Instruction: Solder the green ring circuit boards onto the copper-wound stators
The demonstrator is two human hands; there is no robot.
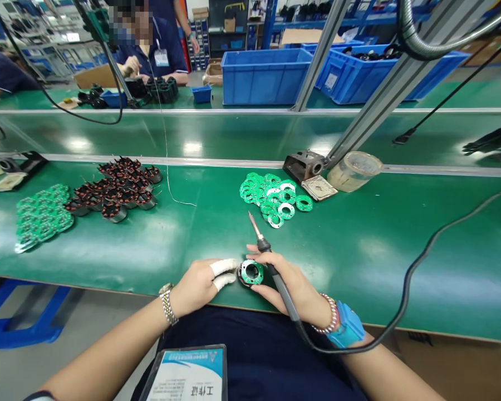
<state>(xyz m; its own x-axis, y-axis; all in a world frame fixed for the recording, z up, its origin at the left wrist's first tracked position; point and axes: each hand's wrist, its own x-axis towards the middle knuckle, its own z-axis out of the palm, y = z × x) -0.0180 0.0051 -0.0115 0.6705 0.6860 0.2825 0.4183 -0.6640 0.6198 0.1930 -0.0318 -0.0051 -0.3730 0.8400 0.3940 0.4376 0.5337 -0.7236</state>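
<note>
Near the table's front edge sits a motor stator with a round green circuit board [244, 272] on top. My left hand [197, 285], with white covers on two fingers, pinches the stator's left side. On its other side, my right hand [297, 283] steadies the part with thumb and fingertips. That same hand grips a soldering iron [284, 296], whose tip points up and away from the board. Beyond it lies a loose pile of green ring-shaped circuit boards [269, 196]. Several stators with copper windings [114, 189] stand at the left, beside stacked green boards [44, 214].
A metal soldering-iron stand [303, 165], a square pad [319, 188] and a plastic tub [354, 171] stand at the back right. The iron's black cable [413, 267] loops across the right side. Across the bench, a co-worker [150, 50] sits near blue bins [265, 78].
</note>
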